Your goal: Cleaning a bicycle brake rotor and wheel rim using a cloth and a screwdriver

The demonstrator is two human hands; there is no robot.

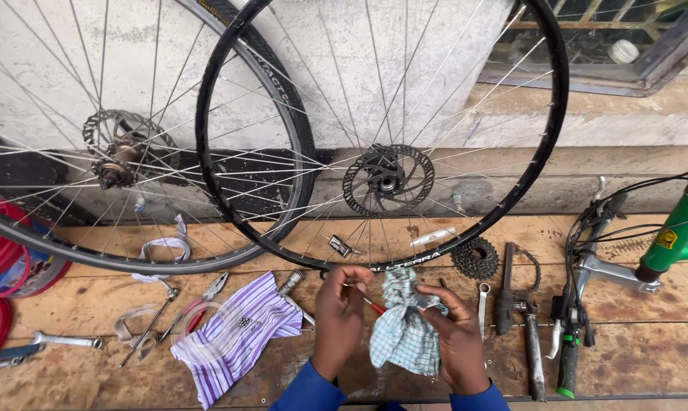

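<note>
My left hand (pixel 339 316) pinches a thin metal rod with a red end (pixel 373 306), held low over the wooden boards. My right hand (pixel 456 335) grips a checked light-green rag (pixel 399 335) bunched around the rod's tip. Both hands sit just in front of a bare black bicycle rim (pixel 538 164) with spokes and a disc rotor (pixel 388 180), which leans on the wall. Blue sleeves cover both wrists.
A second wheel with a tyre (pixel 287 99) leans at left. On the wooden platform (pixel 633 358) lie a striped purple cloth (pixel 237 331), pliers (pixel 214 287), spanners (pixel 66 341), a cassette sprocket (pixel 476 259), a chain whip (pixel 505 293) and a hammer (pixel 533 346). A green bicycle frame (pixel 682 228) with handlebar stands at right; red bowls (pixel 1 266) at left.
</note>
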